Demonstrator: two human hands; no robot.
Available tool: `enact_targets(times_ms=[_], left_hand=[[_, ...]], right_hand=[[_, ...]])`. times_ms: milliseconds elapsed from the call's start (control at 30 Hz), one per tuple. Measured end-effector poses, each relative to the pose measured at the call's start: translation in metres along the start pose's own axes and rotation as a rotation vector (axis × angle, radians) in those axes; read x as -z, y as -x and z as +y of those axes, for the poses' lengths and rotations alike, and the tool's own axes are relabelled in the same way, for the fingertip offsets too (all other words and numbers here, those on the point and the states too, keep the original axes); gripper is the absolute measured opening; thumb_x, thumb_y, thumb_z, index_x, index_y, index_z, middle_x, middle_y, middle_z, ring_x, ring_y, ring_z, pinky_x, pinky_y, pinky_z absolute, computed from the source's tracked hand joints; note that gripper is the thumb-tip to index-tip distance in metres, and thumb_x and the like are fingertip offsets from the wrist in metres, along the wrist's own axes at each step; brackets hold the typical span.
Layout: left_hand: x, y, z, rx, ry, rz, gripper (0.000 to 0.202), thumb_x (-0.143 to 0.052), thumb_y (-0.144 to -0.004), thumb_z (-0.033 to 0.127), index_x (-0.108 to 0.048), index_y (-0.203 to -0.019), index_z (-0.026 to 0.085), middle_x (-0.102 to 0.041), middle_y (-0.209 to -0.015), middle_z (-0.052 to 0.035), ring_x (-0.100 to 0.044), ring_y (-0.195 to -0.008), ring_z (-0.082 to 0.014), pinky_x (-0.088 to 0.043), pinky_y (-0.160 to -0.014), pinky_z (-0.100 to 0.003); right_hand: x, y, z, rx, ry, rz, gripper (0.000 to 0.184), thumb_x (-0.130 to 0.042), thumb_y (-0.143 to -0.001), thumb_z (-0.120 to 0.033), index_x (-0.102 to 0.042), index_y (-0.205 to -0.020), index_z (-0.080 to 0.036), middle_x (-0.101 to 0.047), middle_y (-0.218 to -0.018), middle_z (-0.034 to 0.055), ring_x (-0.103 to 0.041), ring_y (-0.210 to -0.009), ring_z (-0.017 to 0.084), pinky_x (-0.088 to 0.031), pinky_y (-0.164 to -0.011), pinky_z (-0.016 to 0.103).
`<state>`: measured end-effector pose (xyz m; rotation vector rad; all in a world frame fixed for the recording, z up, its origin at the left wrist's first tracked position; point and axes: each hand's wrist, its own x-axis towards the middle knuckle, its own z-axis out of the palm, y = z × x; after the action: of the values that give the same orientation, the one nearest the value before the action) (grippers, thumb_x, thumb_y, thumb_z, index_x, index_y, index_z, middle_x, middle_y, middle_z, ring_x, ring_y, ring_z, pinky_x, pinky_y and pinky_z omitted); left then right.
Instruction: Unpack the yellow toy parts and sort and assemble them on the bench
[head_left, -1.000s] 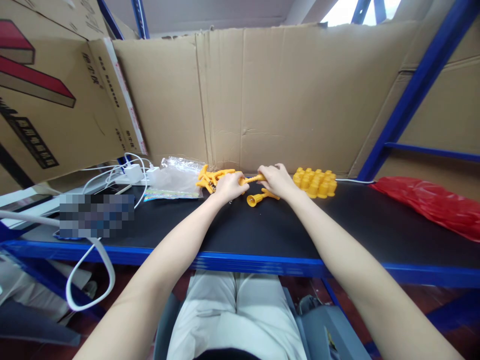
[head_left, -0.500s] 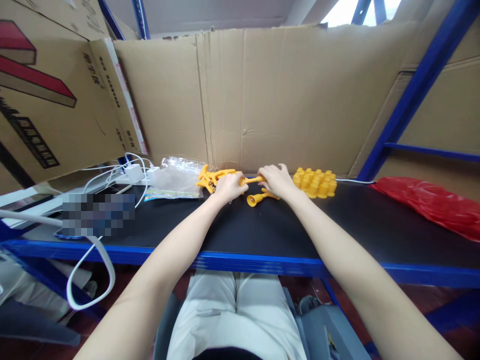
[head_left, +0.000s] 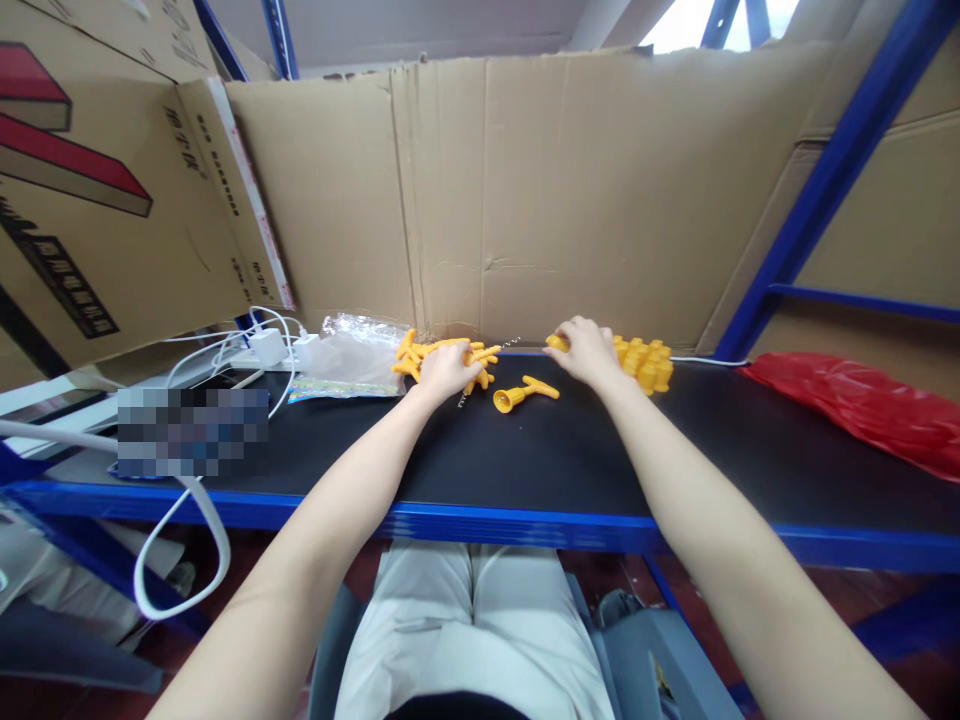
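Note:
My left hand (head_left: 448,370) is closed on a yellow-handled corkscrew (head_left: 486,355), whose metal spiral points right. Under and beside that hand lies a pile of yellow T-shaped handles (head_left: 410,352), some with metal spirals. To the right, my right hand (head_left: 583,350) has its fingers closed on a small yellow plastic piece (head_left: 557,342), mostly hidden by the fingers. It is just left of a cluster of yellow plastic cups (head_left: 645,365). Between the hands, on the black tabletop (head_left: 517,460), a yellow T-handled piece with a flared cup (head_left: 511,399) lies on its side.
A clear plastic bag (head_left: 349,358) lies left of the pile. Farther left are white chargers with cables (head_left: 266,346) and a blurred-out device (head_left: 195,430). A red plastic bag (head_left: 855,410) lies at the right. Cardboard (head_left: 585,200) stands along the back.
My hands have moved apart. The right has gone right, toward the cups, and the left slightly left. The corkscrew's metal spiral now shows between them.

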<state>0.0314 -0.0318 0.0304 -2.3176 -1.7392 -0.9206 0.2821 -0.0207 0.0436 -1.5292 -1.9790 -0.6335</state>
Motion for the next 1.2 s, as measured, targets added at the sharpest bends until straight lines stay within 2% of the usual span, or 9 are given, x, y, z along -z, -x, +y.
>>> enact_targets(times_ms=[133, 300, 400, 500, 767, 900, 1033, 1200], left_hand=[[0.001, -0.001, -0.003, 0.049, 0.033, 0.04, 0.035, -0.053, -0.079, 0.038, -0.065, -0.106, 0.018, -0.069, -0.093, -0.0105, -0.063, -0.089, -0.0259, -0.046, -0.075, -0.034], [0.003, -0.001, -0.004, 0.084, 0.073, 0.047, 0.029, -0.054, -0.079, 0.034, -0.065, -0.101, 0.019, -0.069, -0.089, -0.0081, -0.063, -0.09, -0.0232, -0.045, -0.074, -0.03], [0.004, -0.001, -0.004, 0.091, 0.037, 0.048, 0.029, -0.053, -0.079, 0.036, -0.065, -0.1, 0.019, -0.07, -0.09, -0.0079, -0.063, -0.09, -0.0235, -0.045, -0.075, -0.03], [0.006, -0.001, -0.005, 0.095, -0.026, 0.047, 0.031, -0.049, -0.082, 0.039, -0.065, -0.1, 0.02, -0.07, -0.091, -0.0071, -0.063, -0.091, -0.0242, -0.045, -0.077, -0.032], [0.005, -0.004, -0.011, 0.14, -0.058, 0.078, 0.038, -0.042, -0.085, 0.039, -0.063, -0.113, 0.025, -0.07, -0.1, -0.0051, -0.063, -0.097, -0.0235, -0.045, -0.083, -0.033], [0.004, -0.006, -0.015, 0.148, -0.063, 0.091, 0.04, -0.043, -0.085, 0.039, -0.062, -0.116, 0.024, -0.07, -0.103, -0.0058, -0.062, -0.099, -0.0232, -0.044, -0.085, -0.032], [0.003, -0.006, -0.017, 0.145, -0.081, 0.104, 0.039, -0.042, -0.086, 0.037, -0.061, -0.117, 0.023, -0.07, -0.102, -0.0061, -0.062, -0.099, -0.0229, -0.044, -0.085, -0.032], [0.003, -0.006, -0.016, 0.148, -0.083, 0.103, 0.038, -0.042, -0.086, 0.036, -0.061, -0.116, 0.023, -0.07, -0.1, -0.0065, -0.062, -0.098, -0.0231, -0.044, -0.084, -0.032]], right_hand=[[-0.008, -0.002, 0.022, -0.211, -0.099, -0.073, 0.025, -0.057, -0.079, -0.041, -0.063, -0.085, -0.018, -0.065, -0.091, 0.0106, -0.057, -0.09, 0.028, -0.037, -0.074, 0.039], [-0.019, 0.003, 0.037, -0.317, -0.079, -0.226, 0.025, -0.06, -0.077, -0.039, -0.067, -0.092, -0.019, -0.069, -0.093, 0.0097, -0.059, -0.094, 0.029, -0.037, -0.08, 0.041], [-0.023, 0.007, 0.042, -0.319, -0.038, -0.305, 0.026, -0.06, -0.077, -0.034, -0.068, -0.097, -0.019, -0.069, -0.098, 0.0105, -0.06, -0.095, 0.029, -0.038, -0.082, 0.042], [-0.024, 0.009, 0.045, -0.307, -0.015, -0.329, 0.03, -0.058, -0.079, -0.032, -0.067, -0.104, -0.02, -0.068, -0.102, 0.0106, -0.059, -0.098, 0.029, -0.037, -0.084, 0.043], [-0.023, 0.009, 0.045, -0.303, 0.054, -0.248, 0.029, -0.05, -0.087, -0.039, -0.068, -0.103, -0.023, -0.066, -0.104, 0.0101, -0.053, -0.106, 0.027, -0.035, -0.089, 0.041], [-0.026, 0.013, 0.045, -0.287, 0.086, -0.278, 0.027, -0.048, -0.087, -0.029, -0.069, -0.102, -0.021, -0.066, -0.107, 0.0105, -0.052, -0.109, 0.027, -0.031, -0.094, 0.043], [-0.027, 0.017, 0.043, -0.277, 0.092, -0.343, 0.028, -0.046, -0.085, -0.023, -0.069, -0.103, -0.02, -0.065, -0.112, 0.0098, -0.051, -0.112, 0.028, -0.022, -0.102, 0.05], [-0.023, 0.015, 0.039, -0.308, 0.089, -0.39, 0.031, -0.046, -0.086, -0.024, -0.067, -0.108, -0.019, -0.062, -0.118, 0.0118, -0.05, -0.115, 0.03, -0.029, -0.096, 0.049]])
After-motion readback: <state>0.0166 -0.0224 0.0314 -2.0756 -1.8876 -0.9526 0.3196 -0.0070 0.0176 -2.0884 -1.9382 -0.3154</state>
